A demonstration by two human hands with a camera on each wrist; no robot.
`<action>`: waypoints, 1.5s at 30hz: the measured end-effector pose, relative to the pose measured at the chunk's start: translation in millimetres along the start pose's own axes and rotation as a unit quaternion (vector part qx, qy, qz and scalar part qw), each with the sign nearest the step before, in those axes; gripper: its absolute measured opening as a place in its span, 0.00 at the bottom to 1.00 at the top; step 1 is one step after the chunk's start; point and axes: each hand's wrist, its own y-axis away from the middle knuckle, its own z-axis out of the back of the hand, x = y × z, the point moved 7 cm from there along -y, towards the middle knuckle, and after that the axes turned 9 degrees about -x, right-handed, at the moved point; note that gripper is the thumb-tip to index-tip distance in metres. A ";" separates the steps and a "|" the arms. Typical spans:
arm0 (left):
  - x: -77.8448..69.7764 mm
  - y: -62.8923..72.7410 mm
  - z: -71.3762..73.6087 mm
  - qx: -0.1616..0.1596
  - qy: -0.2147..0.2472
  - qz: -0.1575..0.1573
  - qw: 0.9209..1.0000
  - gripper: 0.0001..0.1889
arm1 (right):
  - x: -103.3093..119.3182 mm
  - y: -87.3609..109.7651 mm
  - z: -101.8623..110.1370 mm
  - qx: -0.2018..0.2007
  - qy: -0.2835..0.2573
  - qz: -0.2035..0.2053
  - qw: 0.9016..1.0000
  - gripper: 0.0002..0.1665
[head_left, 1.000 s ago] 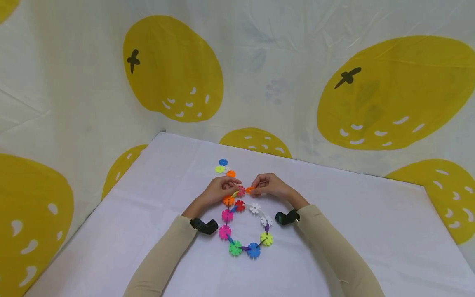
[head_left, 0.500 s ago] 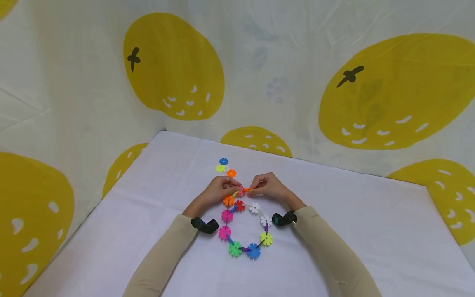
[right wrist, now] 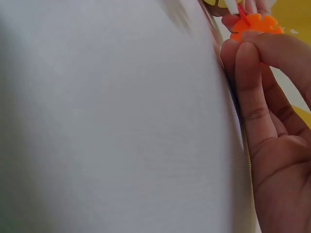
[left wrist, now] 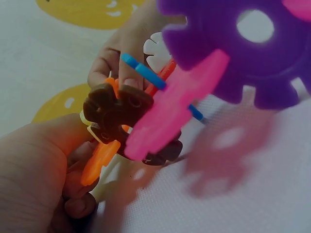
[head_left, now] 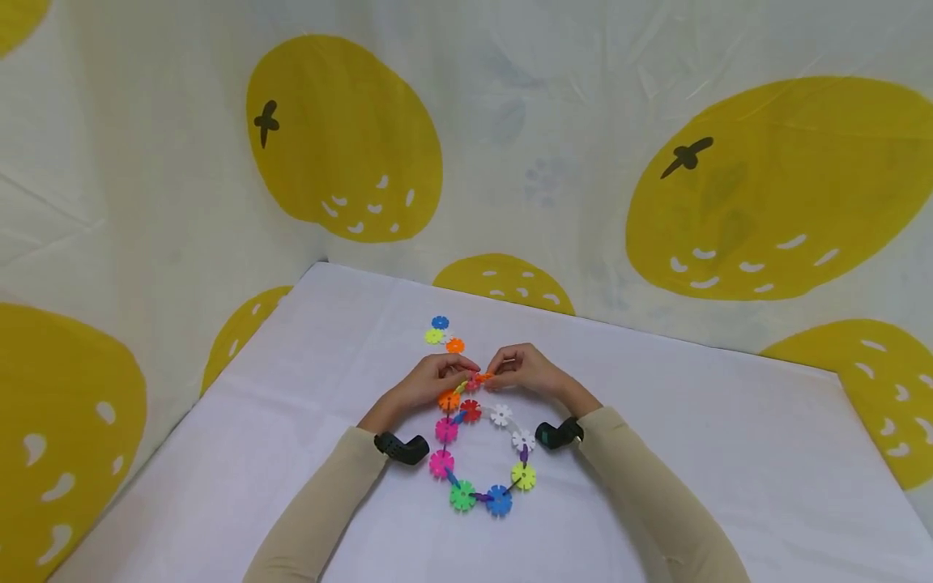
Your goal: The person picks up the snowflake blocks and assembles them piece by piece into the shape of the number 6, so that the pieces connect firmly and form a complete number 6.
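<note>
A chain of notched, flower-shaped plastic discs curves in an almost closed ring on the table. At its far end my left hand pinches a pinkish-red disc between thumb and fingers. My right hand pinches an orange disc by its edge, turned crosswise against the pinkish-red one, their notched rims meeting. In the left wrist view, brown, pink and purple discs of the chain stand slotted crosswise. The red disc at the chain's other end lies just in front of my hands.
Beyond my left hand lie loose discs: blue, yellow, orange and a partly covered white one. A white cloth covers the table. A curtain with yellow fruit prints hangs behind and at the left.
My right hand has brought the orange disc left and turned it edge-on, from apart to meeting the pinkish-red disc. My left hand keeps its pinch; the ring and loose discs stay put.
</note>
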 end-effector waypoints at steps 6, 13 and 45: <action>-0.1 -0.9 0.5 0.012 -0.014 -0.006 1.000 0.14 | -0.6 -7.2 3.9 0.009 0.042 -0.002 0.999 0.09; 1.5 -0.7 2.1 0.011 -0.011 0.003 1.000 0.12 | 1.0 -10.5 2.8 0.055 0.043 -0.017 0.997 0.11; -1.9 1.0 3.1 0.018 0.024 0.019 0.999 0.10 | 3.9 -63.7 -0.3 -0.089 0.119 -0.062 0.987 0.16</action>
